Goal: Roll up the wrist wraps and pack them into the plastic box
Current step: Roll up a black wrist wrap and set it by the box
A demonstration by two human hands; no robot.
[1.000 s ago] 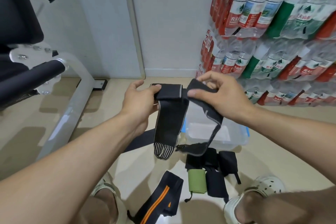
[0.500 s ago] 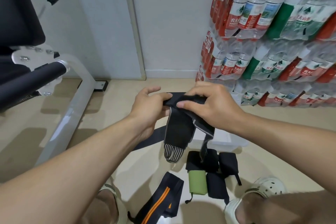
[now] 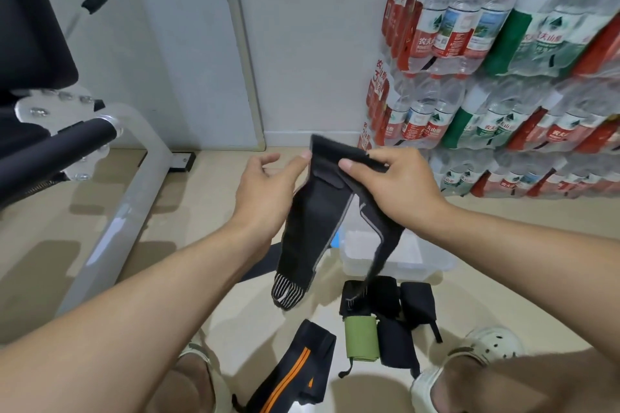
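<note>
- Since the earlier frame the hands have lifted the black wrist wrap (image 3: 312, 231) and drawn its top edge out flat; both ends hang above the plastic box (image 3: 432, 265).
- Left hand (image 3: 265, 191) pinches the top left corner, remaining fingers spread; right hand (image 3: 396, 184) grips the right edge.
- Rolling looks barely begun; the box appears empty.
- Rolled wraps (image 3: 385, 322) and an orange-striped wrap (image 3: 295, 375) lie nearer the person than the box.

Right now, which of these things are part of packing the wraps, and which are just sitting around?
Part of the job:
black wrist wrap, held by the left hand and right hand
clear plastic box
rolled wraps on the floor
orange-striped wrap

Just lying about:
packs of bottled water
gym machine
</note>
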